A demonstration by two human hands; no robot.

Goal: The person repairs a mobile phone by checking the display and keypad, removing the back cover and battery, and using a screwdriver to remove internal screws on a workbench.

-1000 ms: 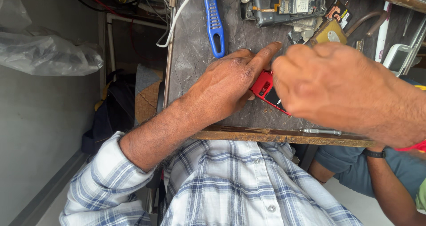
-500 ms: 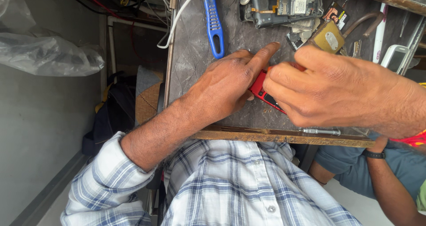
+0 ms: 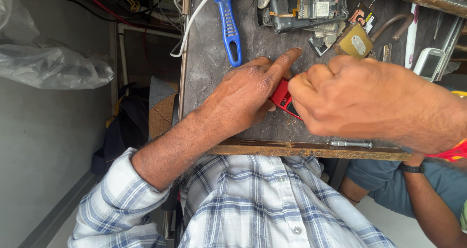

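Left hand [image 3: 243, 99] pressing the red phone [image 3: 280, 95] flat, right hand [image 3: 360, 99] pinching its near edge; too much prying force risks cracking casing or skidding toward the screwdriver [image 3: 228, 26].

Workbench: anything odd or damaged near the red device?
Behind the hands, an opened phone lies with its circuit board exposed. A metal bit rests at the bench edge. The red device looks intact.

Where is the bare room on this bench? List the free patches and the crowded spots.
Free: the dark benchtop between its left edge and the blue-handled tool, and the strip ahead of the left hand. Crowded: the far right, with the opened phone and brass part. Both hands cover the red phone.
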